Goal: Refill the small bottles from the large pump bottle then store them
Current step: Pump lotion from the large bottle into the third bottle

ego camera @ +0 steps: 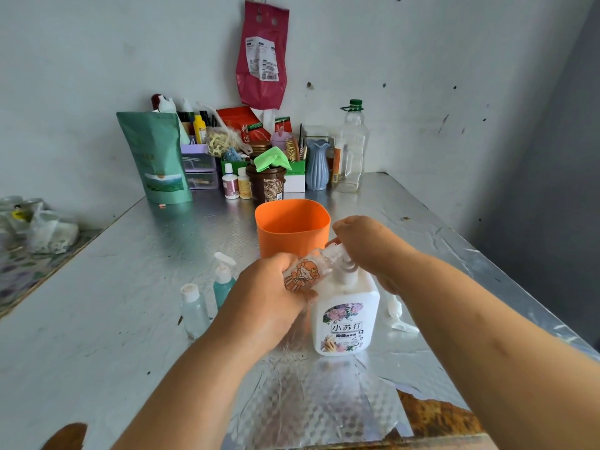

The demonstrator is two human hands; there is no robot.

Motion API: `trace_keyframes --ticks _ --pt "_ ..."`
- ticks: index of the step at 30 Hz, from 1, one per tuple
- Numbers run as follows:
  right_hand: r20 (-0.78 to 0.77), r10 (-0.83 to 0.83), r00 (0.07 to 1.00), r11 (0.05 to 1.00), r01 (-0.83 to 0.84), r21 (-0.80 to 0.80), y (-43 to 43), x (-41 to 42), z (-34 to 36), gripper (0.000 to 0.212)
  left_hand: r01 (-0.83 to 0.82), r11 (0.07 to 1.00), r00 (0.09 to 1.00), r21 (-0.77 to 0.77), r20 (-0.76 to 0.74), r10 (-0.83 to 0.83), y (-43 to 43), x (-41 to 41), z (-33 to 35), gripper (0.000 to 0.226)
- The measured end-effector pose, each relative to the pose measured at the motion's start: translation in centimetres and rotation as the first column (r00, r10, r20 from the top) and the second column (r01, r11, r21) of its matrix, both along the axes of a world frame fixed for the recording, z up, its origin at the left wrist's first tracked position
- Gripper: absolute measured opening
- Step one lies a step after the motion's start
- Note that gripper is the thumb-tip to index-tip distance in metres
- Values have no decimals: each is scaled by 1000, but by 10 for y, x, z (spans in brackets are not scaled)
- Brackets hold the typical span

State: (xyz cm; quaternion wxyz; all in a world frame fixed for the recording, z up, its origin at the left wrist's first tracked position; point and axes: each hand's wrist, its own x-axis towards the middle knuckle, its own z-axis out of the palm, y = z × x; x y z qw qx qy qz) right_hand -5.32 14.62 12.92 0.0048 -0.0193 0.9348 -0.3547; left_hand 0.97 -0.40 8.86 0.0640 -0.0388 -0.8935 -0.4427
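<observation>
The fingers (283, 265) of the left hand (269, 297) are curled round the small clear plastic bottle with an orange cartoon sticker (305, 275), gripping its lower body and tipping it so the open neck points up and right, against the spout. That tilt seems meant to catch the liquid as it comes out. The fingers (341, 228) of the right hand (368, 246) bend down over the pump head of the large white plastic pump bottle with a flowered label (345, 316), hiding most of it (whether the head is pressed down I cannot tell). The big bottle stands upright on the silvery foil-covered table (130, 287), near its front edge, steady under the pushing hand.

Just beside its right lies a loose white pump cap (397, 315), probably off the bottle being filled. To the left wait a small clear flip-cap bottle (194, 311) and a small teal pump-top bottle (223, 284), both capped. Behind stands an open orange plastic tub (292, 228), likely where they will be stored.
</observation>
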Motion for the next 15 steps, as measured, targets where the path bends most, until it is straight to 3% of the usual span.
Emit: trace_keyframes --ticks 15 --pt "2 -19 1000 999 19 -34 -3 0 -8 35 -23 1000 1000 6 6 23 1 0 -7 27"
